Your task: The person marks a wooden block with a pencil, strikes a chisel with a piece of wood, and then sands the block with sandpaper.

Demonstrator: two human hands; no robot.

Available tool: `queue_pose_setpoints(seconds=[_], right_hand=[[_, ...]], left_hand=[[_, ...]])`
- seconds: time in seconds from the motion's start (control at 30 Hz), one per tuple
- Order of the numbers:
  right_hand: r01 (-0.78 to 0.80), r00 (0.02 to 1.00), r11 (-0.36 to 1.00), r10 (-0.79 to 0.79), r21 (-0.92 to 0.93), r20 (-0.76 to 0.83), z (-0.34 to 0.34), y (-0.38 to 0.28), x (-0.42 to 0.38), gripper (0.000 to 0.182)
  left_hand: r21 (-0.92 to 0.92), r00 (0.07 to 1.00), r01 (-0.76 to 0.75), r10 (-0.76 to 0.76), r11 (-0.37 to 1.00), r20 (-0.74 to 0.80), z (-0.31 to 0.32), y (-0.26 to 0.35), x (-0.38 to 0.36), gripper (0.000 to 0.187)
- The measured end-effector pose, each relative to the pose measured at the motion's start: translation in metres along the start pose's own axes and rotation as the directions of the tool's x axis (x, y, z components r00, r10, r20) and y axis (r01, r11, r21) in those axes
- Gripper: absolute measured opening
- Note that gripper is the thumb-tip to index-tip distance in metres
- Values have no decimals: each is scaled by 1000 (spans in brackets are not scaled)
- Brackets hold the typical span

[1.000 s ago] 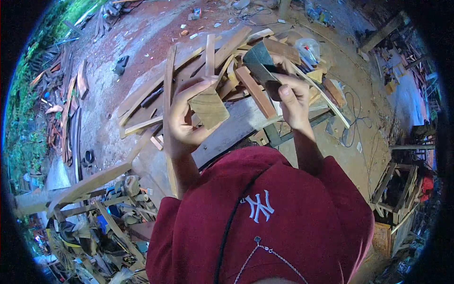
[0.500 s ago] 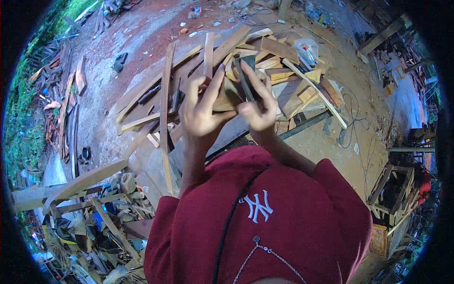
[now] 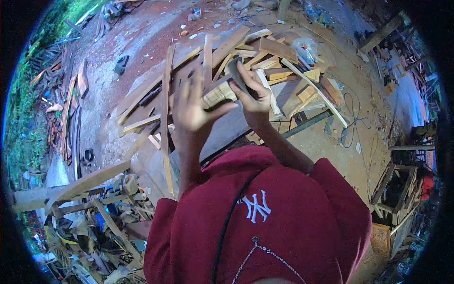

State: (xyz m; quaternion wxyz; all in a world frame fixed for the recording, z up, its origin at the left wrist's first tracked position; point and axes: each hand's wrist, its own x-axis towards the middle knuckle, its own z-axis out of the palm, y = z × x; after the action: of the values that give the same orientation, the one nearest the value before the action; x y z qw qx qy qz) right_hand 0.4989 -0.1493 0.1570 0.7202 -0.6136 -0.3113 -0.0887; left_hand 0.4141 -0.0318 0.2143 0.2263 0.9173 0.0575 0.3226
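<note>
The left hand (image 3: 191, 110) is cupping a small pale wood block (image 3: 216, 96), with the fingers spread wide and pointing up and the thumb reaching across under the block's near edge. The right hand (image 3: 253, 97) is gripping a dark grey sheet (image 3: 235, 71) (it looks like sandpaper, though its surface is too blurred to tell), fingers wrapped around it and pressing its lower part against the right end of the block. So the block is sitting between the two hands, touching both.

Just behind the block, a pile of planks and offcuts (image 3: 222, 52) is lying across a workbench (image 3: 302, 124), the boards crossing one another at many angles. One long thin strip (image 3: 165, 109) is running just left of the block, past the left wrist. Beyond the block, at the far right of the pile, a clear plastic bag (image 3: 305, 49) is resting among the boards. Below the block, the person's red shirt (image 3: 265, 222) is filling the lower part of the view.
</note>
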Motion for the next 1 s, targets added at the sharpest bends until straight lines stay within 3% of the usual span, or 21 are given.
queue_pose_setpoints(seconds=[0.07, 0.1, 0.17, 0.2, 0.27, 0.33, 0.4, 0.43, 0.53, 0.57, 0.63, 0.67, 0.7, 0.77, 0.8, 0.87, 0.9, 1.0], right_hand=[[24, 991, 997, -14, 78, -131, -3, 11, 5, 46], [11, 986, 995, 6, 103, -168, -5, 6, 8, 47], [-24, 968, 989, 60, 148, -243, -5, -5, 14, 45], [25, 968, 996, -2, 86, -251, -2, -6, 14, 45], [127, 959, 991, -132, -35, -250, 6, -7, 16, 43], [179, 964, 971, -206, -157, -170, 11, -6, 10, 46], [243, 961, 934, -269, -260, -69, 17, -7, -2, 51], [271, 962, 938, -270, -216, 34, 16, -13, -8, 54], [397, 901, 884, -323, -247, 290, 14, -17, -21, 48], [439, 886, 859, -363, -265, 289, 11, -20, -19, 37], [-27, 998, 995, 33, -100, 53, 3, -26, -8, 33], [-76, 997, 993, 78, -92, 21, -6, -30, 0, 33], [-124, 992, 989, 123, -81, -10, -15, -34, 9, 33], [140, 989, 953, -126, -268, 71, -37, -45, 23, 36], [210, 974, 935, -173, -286, 147, -36, -52, 26, 38], [349, 920, 886, -260, -307, 295, -29, -64, 25, 41], [331, 908, 905, -229, -265, 352, -22, -67, 20, 48], [426, 867, 727, -159, -538, 473, -9, -79, 9, 55]], left_hand=[[-99, 980, 11, -30, 995, -197, 2, -15, -6, 80], [-395, 967, 112, -191, 912, -167, 4, -25, -12, 71], [-847, 928, 212, -373, 488, 17, 24, -32, -19, 65], [-953, 900, 236, -413, 189, 141, 38, -38, -26, 62], [-927, 786, 278, -495, -250, 370, 64, -15, -32, 58], [-989, 823, 130, -548, -69, 146, 60, 9, -19, 60], [-957, 819, 96, -524, -275, 232, 56, -8, -15, 58], [-925, 819, 78, -505, -371, 272, 53, -19, -12, 58], [-836, 889, 37, -364, -547, 277, 40, -31, -7, 57], [-877, 741, 97, -554, -471, 380, 36, -29, -4, 58], [-942, 726, 42, -638, -332, 257, 32, -21, 10, 58], [-966, 716, 14, -672, -258, 190, 32, -20, 14, 58], [-976, 751, 119, -626, -182, 209, 28, -20, 9, 56], [-962, 723, 220, -635, -159, 270, 18, -13, 12, 53], [-951, 708, 271, -639, -147, 301, 15, -11, 14, 52], [-956, 753, 227, -589, -185, 293, 21, -15, 16, 51], [-957, 775, 206, -562, -205, 288, 23, -16, 18, 50], [-937, 785, 108, -550, -333, 286, 25, -12, 23, 48]])
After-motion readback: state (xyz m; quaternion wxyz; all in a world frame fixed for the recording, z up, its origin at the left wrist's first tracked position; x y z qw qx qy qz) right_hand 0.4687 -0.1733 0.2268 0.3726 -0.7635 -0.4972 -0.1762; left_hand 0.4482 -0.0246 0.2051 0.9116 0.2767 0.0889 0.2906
